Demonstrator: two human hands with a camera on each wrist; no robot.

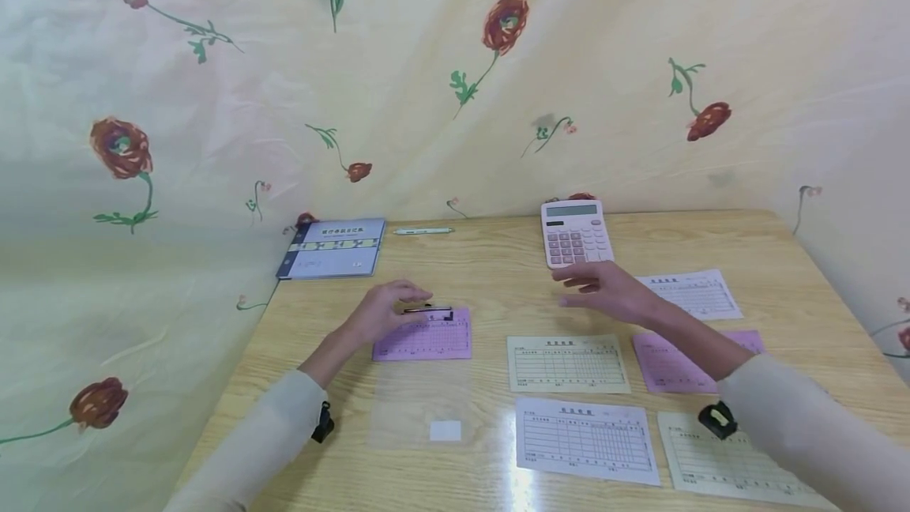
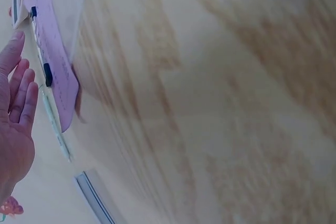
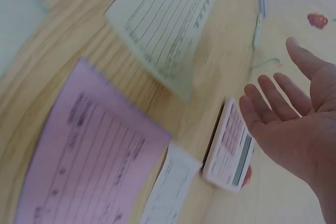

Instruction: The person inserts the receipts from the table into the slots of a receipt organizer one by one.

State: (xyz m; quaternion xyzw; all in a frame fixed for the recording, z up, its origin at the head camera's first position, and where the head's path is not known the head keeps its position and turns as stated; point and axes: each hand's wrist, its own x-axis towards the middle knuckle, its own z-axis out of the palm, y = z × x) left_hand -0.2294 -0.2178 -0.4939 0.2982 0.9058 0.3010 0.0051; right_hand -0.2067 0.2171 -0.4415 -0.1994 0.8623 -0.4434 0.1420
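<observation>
My left hand [image 1: 387, 310] is over the top of a see-through clipboard [image 1: 405, 409], next to its metal clip [image 1: 428, 309]. In the left wrist view the fingers [image 2: 25, 95] are extended and hold nothing. A pink form [image 1: 426, 338] lies at the clip end of the clipboard, and its corner lifts in the left wrist view. My right hand [image 1: 604, 291] hovers just in front of a pink-and-white calculator [image 1: 576, 231], fingers loosely spread and holding nothing. Below it are a pale green form [image 1: 567, 363] and a second pink form [image 1: 671, 366].
More forms lie on the right: a white form [image 1: 693, 295] behind, another white form [image 1: 586, 441] and a pale green one [image 1: 718, 457] in front. A blue-grey book [image 1: 332, 249] and a pen [image 1: 423, 231] lie at the back, before a flowered cloth [image 1: 426, 85].
</observation>
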